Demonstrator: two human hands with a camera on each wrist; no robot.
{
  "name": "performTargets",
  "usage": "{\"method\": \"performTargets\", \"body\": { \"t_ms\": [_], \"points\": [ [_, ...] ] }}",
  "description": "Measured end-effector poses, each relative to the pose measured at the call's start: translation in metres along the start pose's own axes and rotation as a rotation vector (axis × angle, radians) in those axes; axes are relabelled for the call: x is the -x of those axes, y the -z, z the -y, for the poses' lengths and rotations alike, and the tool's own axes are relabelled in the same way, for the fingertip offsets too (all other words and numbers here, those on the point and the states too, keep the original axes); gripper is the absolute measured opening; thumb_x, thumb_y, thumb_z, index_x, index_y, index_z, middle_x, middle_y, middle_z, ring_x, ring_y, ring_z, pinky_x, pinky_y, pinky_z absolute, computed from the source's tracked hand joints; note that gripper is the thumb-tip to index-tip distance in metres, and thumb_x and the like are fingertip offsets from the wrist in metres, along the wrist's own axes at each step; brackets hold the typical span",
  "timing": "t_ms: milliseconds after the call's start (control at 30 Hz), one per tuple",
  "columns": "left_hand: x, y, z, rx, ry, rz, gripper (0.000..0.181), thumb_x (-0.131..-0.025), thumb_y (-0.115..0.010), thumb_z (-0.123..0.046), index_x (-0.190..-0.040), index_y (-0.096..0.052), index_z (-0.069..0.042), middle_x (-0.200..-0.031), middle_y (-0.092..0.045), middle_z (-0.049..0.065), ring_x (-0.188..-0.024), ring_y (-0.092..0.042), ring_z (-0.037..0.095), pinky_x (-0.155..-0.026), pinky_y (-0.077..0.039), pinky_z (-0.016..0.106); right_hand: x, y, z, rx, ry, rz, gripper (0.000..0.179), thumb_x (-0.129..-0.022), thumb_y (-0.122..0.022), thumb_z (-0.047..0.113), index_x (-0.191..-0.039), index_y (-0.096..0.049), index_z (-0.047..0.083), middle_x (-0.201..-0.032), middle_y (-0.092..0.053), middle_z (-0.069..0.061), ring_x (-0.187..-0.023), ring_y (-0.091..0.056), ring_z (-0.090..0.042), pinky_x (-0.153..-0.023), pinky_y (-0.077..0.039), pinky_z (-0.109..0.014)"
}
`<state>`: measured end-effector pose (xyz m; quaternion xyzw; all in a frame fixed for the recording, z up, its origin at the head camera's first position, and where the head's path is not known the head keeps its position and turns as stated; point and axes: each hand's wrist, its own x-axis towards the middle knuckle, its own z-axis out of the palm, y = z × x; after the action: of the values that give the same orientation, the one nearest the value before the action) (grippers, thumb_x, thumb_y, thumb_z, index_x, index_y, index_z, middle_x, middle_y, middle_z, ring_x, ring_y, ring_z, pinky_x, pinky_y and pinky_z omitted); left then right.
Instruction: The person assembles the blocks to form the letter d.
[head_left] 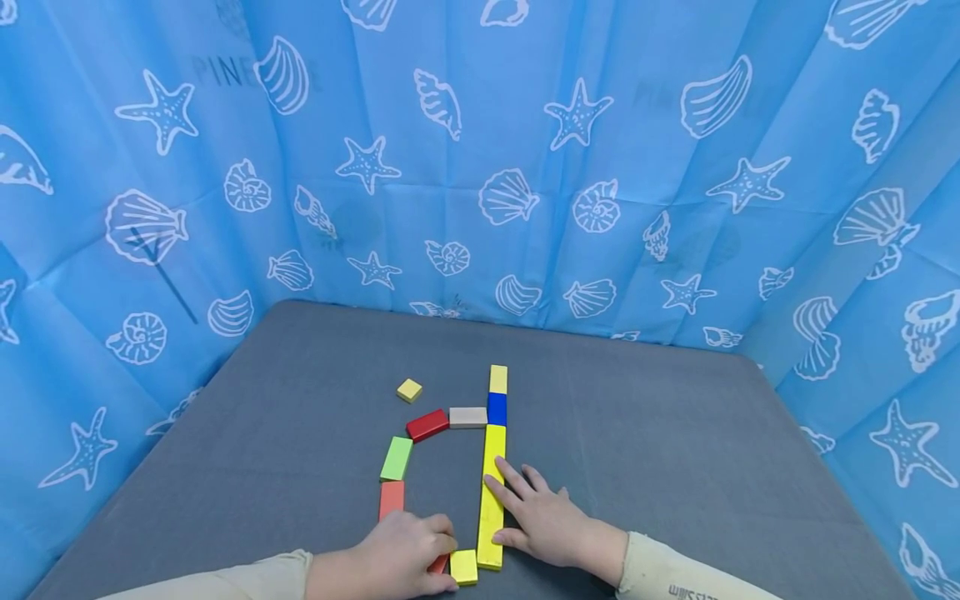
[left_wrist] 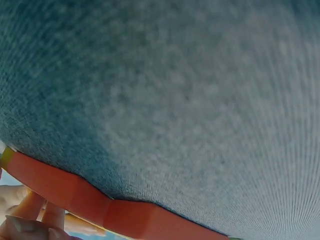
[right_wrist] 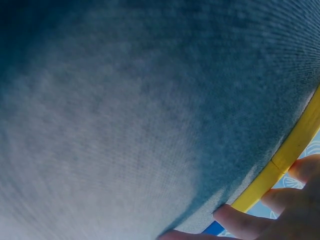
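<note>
Building blocks lie end to end in a loop beside a straight column in the head view. At the loop's lower left, my left hand [head_left: 403, 552] pinches an orange-red block [head_left: 438, 564] between thumb and fingers, partly hiding it. Its neighbour is a yellow block [head_left: 464, 567]. In the left wrist view the fingertips touch the orange-red side [left_wrist: 55, 186]. My right hand [head_left: 551, 522], fingers spread, rests along the long yellow strip [head_left: 492, 492]; a seam crosses that strip in the right wrist view. Above the strip stand a blue block [head_left: 497, 409] and a pale yellow one [head_left: 498, 379].
The loop continues up through a salmon block [head_left: 392, 498], a light green block [head_left: 397, 458], a red block [head_left: 427, 426] and a beige block [head_left: 468, 417]. One yellow block [head_left: 409, 390] lies apart on the grey cloth [head_left: 645, 433]. A blue shell-print curtain [head_left: 480, 167] surrounds the table.
</note>
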<state>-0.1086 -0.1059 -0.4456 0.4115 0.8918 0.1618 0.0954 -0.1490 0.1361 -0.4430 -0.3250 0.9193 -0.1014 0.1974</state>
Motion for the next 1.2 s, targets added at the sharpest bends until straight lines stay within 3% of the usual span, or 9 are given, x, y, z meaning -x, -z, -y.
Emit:
{"method": "performTargets", "body": {
  "t_ms": [533,633,767,967,1100,1200],
  "points": [
    [0.004,0.002,0.003,0.006,-0.009,-0.029,0.039,-0.087,-0.070,-0.046,-0.109,-0.074,-0.014,-0.102,-0.063,-0.009,-0.070,-0.052,-0.005,-0.060,-0.041,0.010,-0.001,0.000,0.000,0.005,-0.006,0.004,0.072,-0.093,-0.053,0.054,-0.152,-0.035,0.018,-0.160,-0.019,-0.007,-0.133,-0.034,-0.046,-0.077,-0.042,-0.073],
    [0.006,0.010,0.010,-0.048,0.016,-0.085,0.041,-0.088,-0.067,-0.049,-0.108,-0.075,-0.014,-0.104,-0.064,-0.008,-0.074,-0.055,-0.004,-0.061,-0.044,0.012,-0.002,0.000,0.000,0.002,-0.013,0.013,0.072,-0.093,-0.053,0.055,-0.152,-0.034,0.019,-0.160,-0.019,-0.006,-0.133,-0.034,-0.045,-0.078,-0.041,-0.073],
    [0.010,0.025,0.027,-0.133,0.099,-0.204,0.036,-0.087,-0.070,-0.044,-0.104,-0.076,-0.012,-0.102,-0.067,-0.003,-0.074,-0.060,0.000,-0.059,-0.047,0.016,-0.003,0.001,0.001,0.005,-0.028,0.026,0.073,-0.093,-0.053,0.056,-0.153,-0.034,0.021,-0.161,-0.019,-0.005,-0.134,-0.033,-0.045,-0.079,-0.040,-0.073],
    [0.017,0.040,0.062,-0.198,0.211,-0.391,0.027,-0.082,-0.078,-0.029,-0.100,-0.075,-0.009,-0.098,-0.068,0.003,-0.066,-0.062,0.007,-0.048,-0.040,0.016,-0.004,0.001,0.001,-0.001,-0.040,0.035,0.073,-0.092,-0.054,0.056,-0.153,-0.034,0.021,-0.160,-0.019,-0.005,-0.134,-0.033,-0.045,-0.080,-0.039,-0.074],
    [0.023,0.042,0.077,-0.207,0.272,-0.423,0.027,-0.081,-0.079,-0.027,-0.101,-0.074,-0.008,-0.098,-0.067,0.003,-0.068,-0.064,0.011,-0.048,-0.038,0.017,-0.004,0.002,0.000,-0.027,-0.034,0.034,0.074,-0.092,-0.055,0.056,-0.152,-0.034,0.021,-0.160,-0.019,-0.005,-0.135,-0.032,-0.045,-0.080,-0.039,-0.075],
    [0.025,0.041,0.082,-0.197,0.255,-0.400,0.029,-0.082,-0.078,-0.028,-0.103,-0.074,-0.009,-0.100,-0.067,0.003,-0.068,-0.063,0.010,-0.048,-0.039,0.017,-0.004,0.002,0.000,-0.049,-0.032,0.033,0.074,-0.091,-0.056,0.055,-0.152,-0.034,0.020,-0.160,-0.019,-0.005,-0.135,-0.031,-0.045,-0.080,-0.038,-0.075]
  ]
}}
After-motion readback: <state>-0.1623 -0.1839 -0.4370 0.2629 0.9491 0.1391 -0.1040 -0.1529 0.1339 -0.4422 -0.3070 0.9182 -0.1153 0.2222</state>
